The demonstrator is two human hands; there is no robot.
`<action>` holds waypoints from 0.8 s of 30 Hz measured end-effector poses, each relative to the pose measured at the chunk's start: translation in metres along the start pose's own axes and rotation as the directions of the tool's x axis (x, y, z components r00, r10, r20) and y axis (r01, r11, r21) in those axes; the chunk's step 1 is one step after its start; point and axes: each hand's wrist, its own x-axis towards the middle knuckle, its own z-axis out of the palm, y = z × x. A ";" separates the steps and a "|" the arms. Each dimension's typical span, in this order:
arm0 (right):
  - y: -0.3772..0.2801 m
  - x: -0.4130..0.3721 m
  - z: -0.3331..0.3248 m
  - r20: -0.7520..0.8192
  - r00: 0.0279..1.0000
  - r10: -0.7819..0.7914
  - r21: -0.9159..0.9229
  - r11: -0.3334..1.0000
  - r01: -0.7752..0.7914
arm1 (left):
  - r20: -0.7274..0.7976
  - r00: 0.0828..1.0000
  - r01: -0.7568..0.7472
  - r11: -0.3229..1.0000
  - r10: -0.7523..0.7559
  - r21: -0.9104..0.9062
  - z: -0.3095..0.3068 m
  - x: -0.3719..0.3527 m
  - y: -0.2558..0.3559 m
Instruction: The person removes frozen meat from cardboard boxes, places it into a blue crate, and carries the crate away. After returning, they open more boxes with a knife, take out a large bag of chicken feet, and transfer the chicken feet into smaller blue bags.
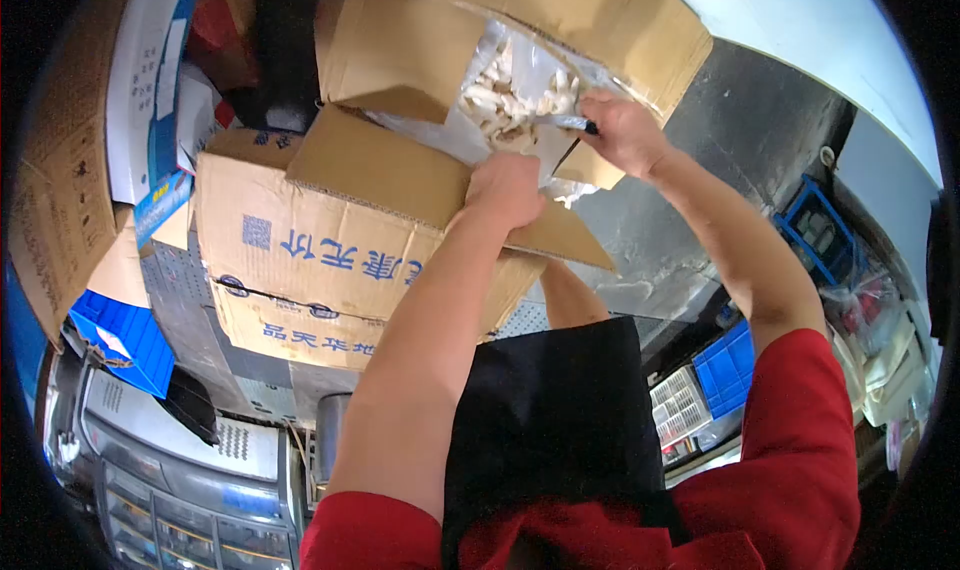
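Note:
An opened cardboard box (335, 235) with blue printing stands before me, its flaps folded outward. Inside is a clear plastic bag (545, 68) around many pale, off-white pieces (490, 100) whose kind I cannot make out. My left hand (508, 190) is closed at the near edge of the box, by the front flap (400, 165), and appears to grip the bag; its fingertips are hidden. In my right hand (628, 135) is a small knife (565, 122) with a grey blade and a black part by the fingers. The blade points left over the pale pieces.
More cardboard (65, 200) and a white-and-blue carton (150, 90) stand at left. A blue crate (125, 340) lies below them, above a metal-and-glass appliance (190, 460). At right are a blue basket (725, 368), a white basket (680, 407) and bagged items (865, 310).

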 end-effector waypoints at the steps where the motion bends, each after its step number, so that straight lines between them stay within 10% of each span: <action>1: -0.003 0.001 0.003 -0.015 1.000 -0.001 -0.002 1.000 0.001 | -0.145 0.982 0.106 0.988 -0.122 -0.112 0.006 0.004 0.000; 3: -0.008 0.007 0.006 0.060 0.997 0.048 -0.031 0.998 -0.046 | -0.295 0.923 0.187 0.957 -0.248 -0.220 -0.003 0.010 -0.003; 6: -0.010 0.014 0.006 0.050 0.990 0.133 0.072 0.988 -0.136 | -0.802 0.504 0.229 0.945 -0.320 -0.233 -0.040 0.006 -0.013; 8: -0.011 0.015 0.003 0.087 0.970 0.228 0.303 0.921 -0.243 | -0.718 0.456 0.281 0.851 -0.525 -0.444 -0.086 0.013 -0.044; 9: -0.020 0.019 -0.005 0.075 0.973 0.220 0.317 0.920 -0.233 | -0.838 0.290 0.224 0.885 -0.461 -0.409 -0.100 0.018 -0.071; 11: -0.048 0.028 -0.032 0.345 0.829 0.440 0.667 0.507 -0.546 | -0.769 0.442 0.381 0.873 -0.462 -0.306 -0.152 -0.009 -0.089; 14: -0.078 0.063 -0.008 -0.065 0.969 0.238 0.639 0.756 -0.143 | -0.723 0.498 0.573 0.808 -0.478 -0.139 -0.145 -0.024 -0.107; 16: -0.110 0.102 -0.009 0.289 0.927 0.240 0.732 0.569 -0.375 | -0.583 0.601 0.698 0.715 -0.547 0.048 -0.128 -0.049 -0.104; 19: -0.144 0.151 0.014 0.319 0.906 0.279 0.802 0.430 -0.415 | -0.376 0.745 0.648 0.732 -0.550 0.212 -0.107 -0.100 -0.082; 24: -0.199 0.216 0.053 0.213 0.858 0.467 0.924 -0.381 -0.022 | -0.743 0.657 0.364 0.916 -0.123 0.170 -0.068 -0.140 -0.103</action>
